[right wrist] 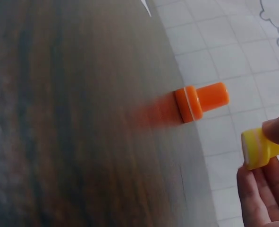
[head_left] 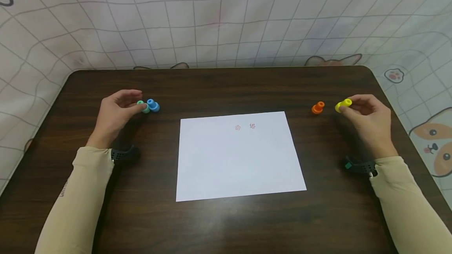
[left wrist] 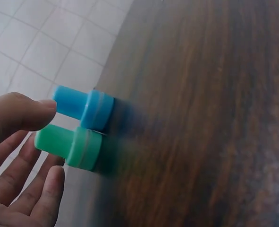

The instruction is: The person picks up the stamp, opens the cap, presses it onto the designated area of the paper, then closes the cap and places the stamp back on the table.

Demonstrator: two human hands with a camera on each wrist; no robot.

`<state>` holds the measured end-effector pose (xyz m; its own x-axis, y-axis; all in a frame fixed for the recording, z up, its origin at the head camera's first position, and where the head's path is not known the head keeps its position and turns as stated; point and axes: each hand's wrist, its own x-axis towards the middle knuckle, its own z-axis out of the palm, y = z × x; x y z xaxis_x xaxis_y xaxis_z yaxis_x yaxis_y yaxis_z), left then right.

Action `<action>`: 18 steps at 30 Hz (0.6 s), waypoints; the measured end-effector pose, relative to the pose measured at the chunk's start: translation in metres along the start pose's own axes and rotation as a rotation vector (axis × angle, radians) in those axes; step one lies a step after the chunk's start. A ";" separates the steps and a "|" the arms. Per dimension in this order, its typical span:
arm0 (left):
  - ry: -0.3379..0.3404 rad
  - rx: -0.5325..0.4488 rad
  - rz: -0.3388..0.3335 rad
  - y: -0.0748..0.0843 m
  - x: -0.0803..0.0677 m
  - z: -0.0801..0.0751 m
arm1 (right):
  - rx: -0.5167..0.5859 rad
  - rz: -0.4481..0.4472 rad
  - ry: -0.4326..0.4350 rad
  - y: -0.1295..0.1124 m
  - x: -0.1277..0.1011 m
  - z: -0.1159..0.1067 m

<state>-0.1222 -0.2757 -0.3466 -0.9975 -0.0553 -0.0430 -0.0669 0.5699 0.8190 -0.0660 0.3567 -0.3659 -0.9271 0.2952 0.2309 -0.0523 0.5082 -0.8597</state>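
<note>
A green stamp (head_left: 143,106) and a blue stamp (head_left: 153,105) stand side by side on the dark table (head_left: 226,89), left of a white paper (head_left: 238,160). My left hand (head_left: 138,103) reaches the green stamp (left wrist: 68,145). Its thumb is above the handle and its fingers (left wrist: 49,189) are spread below, not closed. The blue stamp (left wrist: 85,108) stands just past the thumb. My right hand (head_left: 350,107) pinches a yellow stamp (head_left: 343,105) between thumb and fingers, tilted and just off the table. An orange stamp (head_left: 318,107) stands to its left. The right wrist view shows the yellow stamp (right wrist: 258,149) gripped and the orange stamp (right wrist: 200,101) apart.
The paper bears two small red stamp marks (head_left: 245,126) near its top edge. A patterned cloth (head_left: 226,19) hangs behind and beside the table. Each wrist carries a black strap (head_left: 123,154).
</note>
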 end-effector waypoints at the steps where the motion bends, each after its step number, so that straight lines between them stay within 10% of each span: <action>1: -0.003 0.006 -0.004 0.000 0.000 0.000 | 0.003 0.003 -0.011 0.001 0.000 0.000; 18: 0.045 0.010 0.025 -0.008 -0.002 0.005 | -0.087 0.070 -0.130 0.009 0.004 0.003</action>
<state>-0.1197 -0.2764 -0.3561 -0.9970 -0.0775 0.0032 -0.0424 0.5796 0.8138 -0.0711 0.3603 -0.3742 -0.9680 0.2275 0.1061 0.0410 0.5600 -0.8275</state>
